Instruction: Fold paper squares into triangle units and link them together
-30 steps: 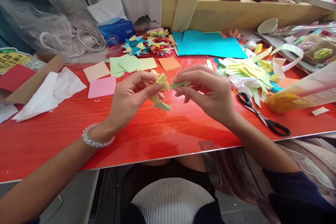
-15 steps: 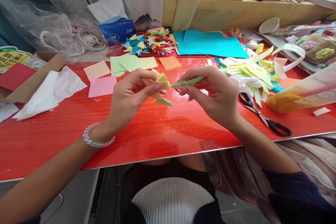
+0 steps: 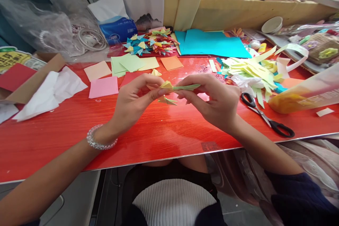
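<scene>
Between my hands, above the red table (image 3: pixel 148 130), is a small folded paper piece (image 3: pixel 167 85) with a yellow knob-like part and a green pointed part stretching right. My left hand (image 3: pixel 135 100) pinches its yellow part between thumb and fingers. The green part (image 3: pixel 186 87) is pinched by my right hand (image 3: pixel 215 100), whose fingers partly cover its tip. A yellow-green folded point (image 3: pixel 168 101) hangs just below the yellow part. Behind my left fingertips a small yellow fold (image 3: pixel 156 72) shows; whether it joins the held piece is unclear.
Pink (image 3: pixel 103 87), green (image 3: pixel 132 63) and orange paper squares (image 3: pixel 171 63) lie behind my left hand. Farther back are folded paper pieces (image 3: pixel 137 45) and blue sheets (image 3: pixel 214 44). Black-handled scissors (image 3: pixel 265 117), paper strips (image 3: pixel 251 69) and a bottle-like container (image 3: pixel 304 91) are at right.
The folded piece has turned slightly, and its green part now lies more level. My left hand has moved a little right, and my right hand has shifted slightly left and down.
</scene>
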Demonstrator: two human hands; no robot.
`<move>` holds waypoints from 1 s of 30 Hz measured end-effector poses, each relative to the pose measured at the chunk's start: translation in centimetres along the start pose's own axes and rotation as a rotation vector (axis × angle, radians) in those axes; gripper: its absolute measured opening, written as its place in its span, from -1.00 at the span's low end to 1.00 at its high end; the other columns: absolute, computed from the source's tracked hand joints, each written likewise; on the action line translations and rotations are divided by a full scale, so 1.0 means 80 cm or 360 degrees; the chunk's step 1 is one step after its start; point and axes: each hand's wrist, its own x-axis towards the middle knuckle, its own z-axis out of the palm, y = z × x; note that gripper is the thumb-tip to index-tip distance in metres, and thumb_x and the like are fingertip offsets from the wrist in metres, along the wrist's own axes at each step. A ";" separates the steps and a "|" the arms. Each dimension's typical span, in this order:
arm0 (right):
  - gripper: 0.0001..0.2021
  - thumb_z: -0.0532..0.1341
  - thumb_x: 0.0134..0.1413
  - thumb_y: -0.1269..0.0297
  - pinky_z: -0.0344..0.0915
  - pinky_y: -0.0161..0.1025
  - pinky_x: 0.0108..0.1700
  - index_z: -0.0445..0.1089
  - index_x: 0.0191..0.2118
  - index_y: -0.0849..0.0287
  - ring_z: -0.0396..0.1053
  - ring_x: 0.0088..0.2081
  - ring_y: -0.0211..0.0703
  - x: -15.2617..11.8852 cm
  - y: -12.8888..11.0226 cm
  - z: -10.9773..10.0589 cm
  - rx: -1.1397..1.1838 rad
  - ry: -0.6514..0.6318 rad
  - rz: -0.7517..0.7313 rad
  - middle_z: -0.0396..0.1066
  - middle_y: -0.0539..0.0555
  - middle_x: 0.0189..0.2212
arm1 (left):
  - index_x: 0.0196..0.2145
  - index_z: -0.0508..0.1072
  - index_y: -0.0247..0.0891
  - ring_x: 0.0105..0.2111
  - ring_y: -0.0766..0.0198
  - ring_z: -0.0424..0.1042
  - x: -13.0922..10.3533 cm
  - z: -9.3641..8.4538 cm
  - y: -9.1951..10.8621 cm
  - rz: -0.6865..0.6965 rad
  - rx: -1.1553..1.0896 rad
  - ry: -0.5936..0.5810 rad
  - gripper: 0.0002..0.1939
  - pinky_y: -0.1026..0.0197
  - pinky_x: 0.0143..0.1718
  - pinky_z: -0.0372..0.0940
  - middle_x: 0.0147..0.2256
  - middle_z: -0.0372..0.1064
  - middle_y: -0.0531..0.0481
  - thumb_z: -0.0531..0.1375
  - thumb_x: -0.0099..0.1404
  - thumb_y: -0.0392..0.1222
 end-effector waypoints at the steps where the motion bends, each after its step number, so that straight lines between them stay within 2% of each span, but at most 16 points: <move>1: -0.86 0.21 0.13 0.22 0.42 -0.24 -0.34 0.38 -0.20 0.09 0.45 -0.38 -0.23 0.001 0.000 0.001 0.0018 -0.0021 0.0043 0.45 0.02 -0.33 | -0.33 0.45 -0.14 -0.30 0.27 0.49 0.000 0.000 0.000 -0.0048 0.0014 -0.0022 -0.88 0.20 -0.23 0.38 -0.34 0.45 0.09 0.24 0.18 -0.09; 5: -0.73 0.21 0.11 0.13 0.43 -0.27 -0.35 0.35 -0.10 0.11 0.47 -0.37 -0.23 0.010 0.007 0.001 0.0326 -0.0235 0.0316 0.43 -0.02 -0.43 | -0.28 0.46 -0.19 -0.28 0.21 0.51 0.001 0.002 -0.001 -0.0200 -0.0036 -0.0072 -0.80 0.19 -0.26 0.41 -0.34 0.50 0.03 0.22 0.20 -0.04; 9: -0.72 0.20 0.10 0.08 0.41 -0.32 -0.41 0.42 -0.29 0.24 0.46 -0.41 -0.27 0.021 0.019 -0.002 0.0651 -0.0467 0.0502 0.44 0.04 -0.45 | -0.28 0.48 -0.22 -0.26 0.20 0.52 0.004 0.003 -0.007 -0.0302 -0.0161 -0.0101 -0.79 0.19 -0.23 0.42 -0.32 0.52 0.00 0.23 0.19 -0.05; 13: -0.68 0.22 0.06 0.05 0.38 -0.32 -0.47 0.43 -0.42 0.27 0.39 -0.53 -0.32 0.022 0.028 0.002 0.0721 -0.0513 0.0642 0.44 0.05 -0.52 | -0.30 0.50 -0.24 -0.28 0.22 0.52 0.007 0.003 -0.011 -0.0338 -0.0204 -0.0149 -0.78 0.21 -0.20 0.42 -0.32 0.53 -0.02 0.22 0.20 -0.05; 17: -0.65 0.24 0.03 0.02 0.37 -0.31 -0.49 0.42 -0.45 0.28 0.39 -0.55 -0.31 0.019 0.031 0.007 0.0816 -0.0533 0.0732 0.45 0.08 -0.52 | -0.28 0.53 -0.24 -0.29 0.24 0.51 0.008 0.002 -0.013 -0.0361 -0.0169 -0.0210 -0.75 0.23 -0.21 0.41 -0.33 0.53 -0.02 0.22 0.20 -0.03; 24: -0.62 0.26 -0.02 -0.01 0.38 -0.30 -0.47 0.42 -0.46 0.29 0.40 -0.56 -0.31 0.018 0.028 0.012 0.0863 -0.0521 0.0808 0.45 0.08 -0.54 | -0.28 0.54 -0.27 -0.31 0.24 0.50 0.009 -0.001 -0.018 -0.0368 -0.0097 -0.0250 -0.69 0.25 -0.24 0.39 -0.34 0.53 -0.04 0.22 0.18 0.03; 27: -0.60 0.25 -0.01 -0.03 0.37 -0.28 -0.44 0.43 -0.45 0.30 0.41 -0.53 -0.29 0.023 0.030 0.005 0.0790 -0.0692 0.0785 0.46 0.09 -0.52 | -0.31 0.52 -0.29 -0.32 0.24 0.51 0.014 -0.005 -0.020 -0.0438 -0.0085 -0.0317 -0.70 0.24 -0.26 0.38 -0.37 0.52 -0.04 0.22 0.18 0.02; 29: -0.61 0.23 0.02 -0.01 0.34 -0.26 -0.42 0.46 -0.42 0.31 0.40 -0.51 -0.27 0.029 0.038 -0.005 0.0569 -0.0856 0.0732 0.46 0.11 -0.51 | -0.32 0.50 -0.30 -0.35 0.23 0.51 0.019 -0.009 -0.023 -0.0575 -0.0083 -0.0397 -0.73 0.23 -0.30 0.37 -0.41 0.52 -0.05 0.23 0.17 -0.01; 30: -0.62 0.22 0.04 0.00 0.31 -0.26 -0.43 0.47 -0.39 0.31 0.38 -0.52 -0.27 0.033 0.044 -0.010 0.0398 -0.0854 0.0677 0.45 0.10 -0.51 | -0.33 0.48 -0.30 -0.36 0.22 0.51 0.021 -0.011 -0.024 -0.0647 -0.0053 -0.0419 -0.73 0.22 -0.32 0.36 -0.43 0.51 -0.05 0.25 0.15 -0.02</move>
